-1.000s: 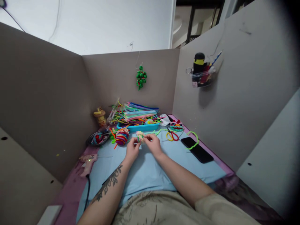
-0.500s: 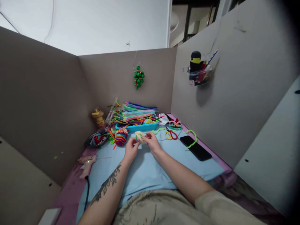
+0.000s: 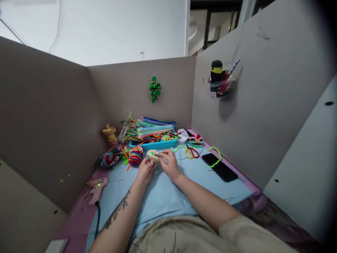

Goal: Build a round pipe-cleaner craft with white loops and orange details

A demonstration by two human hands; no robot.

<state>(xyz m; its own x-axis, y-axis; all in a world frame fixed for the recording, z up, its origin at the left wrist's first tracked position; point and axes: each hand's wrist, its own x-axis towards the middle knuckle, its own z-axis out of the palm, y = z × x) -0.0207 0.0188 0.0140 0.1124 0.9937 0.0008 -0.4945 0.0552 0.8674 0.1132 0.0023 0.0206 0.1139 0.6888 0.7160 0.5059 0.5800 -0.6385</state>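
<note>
Both hands meet over a light blue mat [image 3: 168, 189]. My left hand [image 3: 144, 171] holds a small cream and green pipe-cleaner piece [image 3: 152, 155] from below. My right hand [image 3: 169, 163] pinches the same piece from the right, fingers closed on its edge. A green pipe cleaner [image 3: 177, 148] trails from the piece toward the right. A striped multicolour pipe-cleaner ball [image 3: 135, 155] lies just left of the hands.
A blue tray [image 3: 155, 143] heaped with coloured pipe cleaners stands behind the hands. Scissors [image 3: 191, 151], a black phone [image 3: 220, 167] with a green loop, a dark dish [image 3: 107, 159] and a pink glue gun [image 3: 96, 185] lie around. Grey partition walls enclose three sides.
The hands have drifted slightly left and lower with the piece, which has turned flatter between the fingers. The view has shifted a little.
</note>
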